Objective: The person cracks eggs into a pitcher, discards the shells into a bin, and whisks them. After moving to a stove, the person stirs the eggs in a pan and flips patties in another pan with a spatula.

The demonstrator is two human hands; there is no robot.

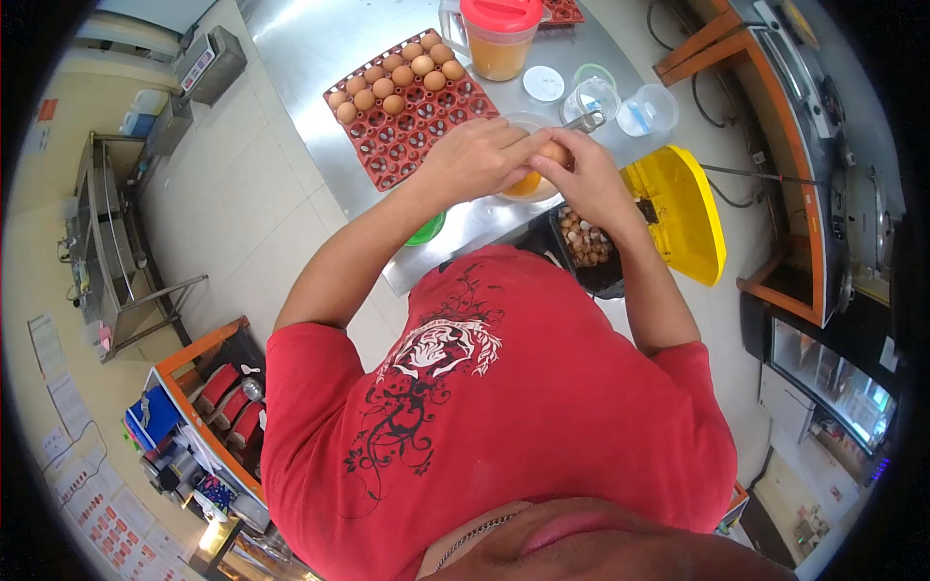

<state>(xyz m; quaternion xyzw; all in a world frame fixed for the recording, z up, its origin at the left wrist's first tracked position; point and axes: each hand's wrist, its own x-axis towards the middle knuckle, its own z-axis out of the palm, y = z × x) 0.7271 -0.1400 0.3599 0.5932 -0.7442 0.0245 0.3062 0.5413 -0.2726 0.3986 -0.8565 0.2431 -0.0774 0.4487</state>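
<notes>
Over a clear bowl (511, 197), my two hands meet around a brown egg (555, 153). My left hand (475, 157) has its fingers bent over the egg's left side. From the other side, my right hand (589, 174) grips it with the thumb in front. Orange yolk (526, 184) shows just below the fingers, inside the bowl. Whether the shell is split is hidden by my hands. A metal handle or tool (587, 122) lies just beyond my right hand. To the left, a red egg tray (373, 145) holds several brown eggs (422, 65) in its far rows.
A red-lidded pitcher (501, 44) of orange liquid stands at the back. Near it are a white lid (543, 84) and clear containers (647, 110). A black bin (605, 281) of eggshells (584, 240), with a yellow lid (693, 213), stands at the steel table's (305, 58) near side.
</notes>
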